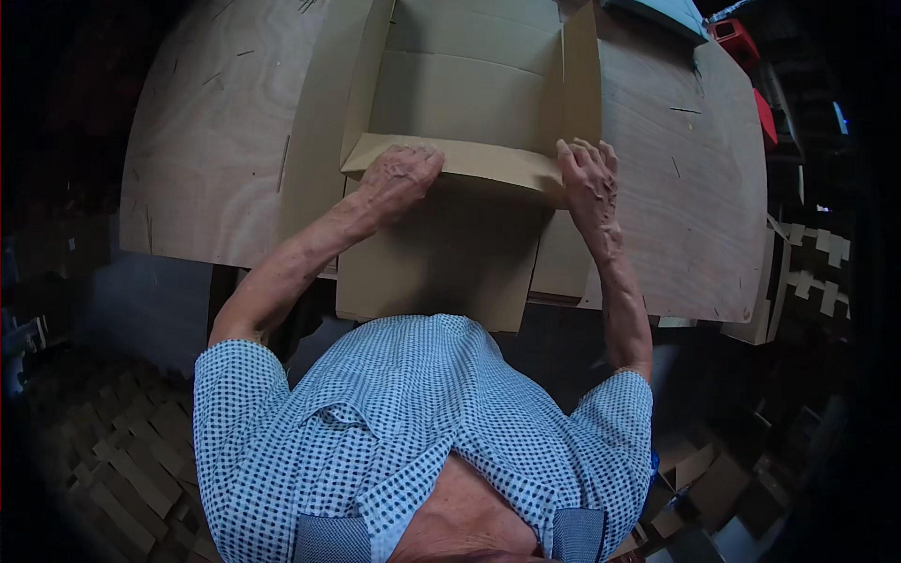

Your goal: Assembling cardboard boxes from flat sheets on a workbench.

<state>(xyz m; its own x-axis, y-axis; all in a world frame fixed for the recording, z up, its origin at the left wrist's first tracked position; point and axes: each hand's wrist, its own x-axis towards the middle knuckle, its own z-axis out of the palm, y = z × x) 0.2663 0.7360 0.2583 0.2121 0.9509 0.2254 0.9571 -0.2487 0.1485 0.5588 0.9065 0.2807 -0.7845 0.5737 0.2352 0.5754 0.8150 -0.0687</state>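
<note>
Cardboard box (460,94): your left hand (404,174) at seven o'clock and right hand (591,178) at five both grip its near side (483,161); press evenly so it bends straight.

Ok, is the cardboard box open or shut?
Open: the cardboard box shows its inside between raised side walls, nothing covering the part in view.

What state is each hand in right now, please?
Left hand: closed over the near edge of the cardboard box.
Right hand: closed at the box's near right corner.
</note>
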